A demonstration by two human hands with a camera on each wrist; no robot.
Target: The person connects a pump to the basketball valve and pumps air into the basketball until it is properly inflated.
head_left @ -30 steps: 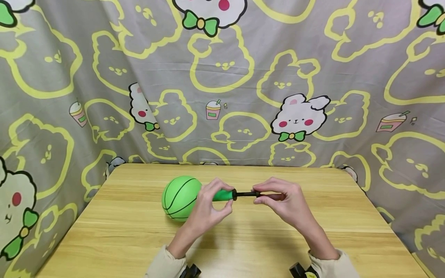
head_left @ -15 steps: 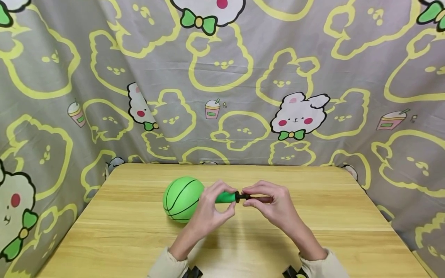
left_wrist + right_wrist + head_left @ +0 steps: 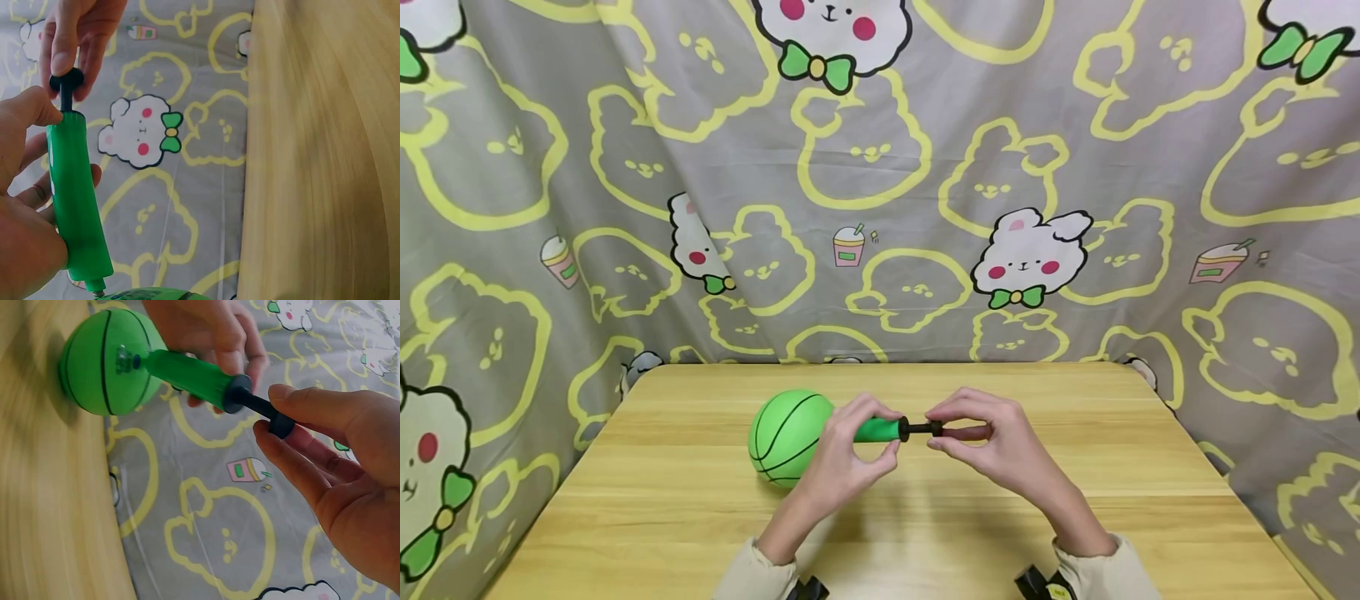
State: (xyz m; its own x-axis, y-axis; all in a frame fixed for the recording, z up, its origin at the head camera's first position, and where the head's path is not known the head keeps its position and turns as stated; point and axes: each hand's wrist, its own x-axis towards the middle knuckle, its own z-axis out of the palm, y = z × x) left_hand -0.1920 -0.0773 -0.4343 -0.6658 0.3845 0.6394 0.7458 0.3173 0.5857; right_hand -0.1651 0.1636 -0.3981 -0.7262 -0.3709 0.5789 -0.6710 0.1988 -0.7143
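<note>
A green ball with black basketball lines (image 3: 784, 437) rests on the wooden table. Joined to its side is a green hand pump (image 3: 190, 378), held roughly level; in the left wrist view its nozzle end meets the ball (image 3: 153, 294). My left hand (image 3: 837, 462) grips the pump's barrel, thumb and fingers on either side near its black collar. A short stretch of black rod shows beyond the collar. At the rod's end, my right hand (image 3: 1003, 442) pinches the black handle (image 3: 282, 425) between thumb and fingers. The left hand hides part of the barrel in the head view.
The wooden table (image 3: 1060, 492) spreads around and below both hands. Behind and beside it hangs a grey curtain (image 3: 917, 208) printed with yellow outlines and white rabbits. Dark wrist devices (image 3: 1043, 583) sit at the sleeves.
The right hand first pushed the pump handle left toward the collar, shortening the visible rod. Since then slightly more rod shows. The left hand keeps its grip, and the view has shifted a little.
</note>
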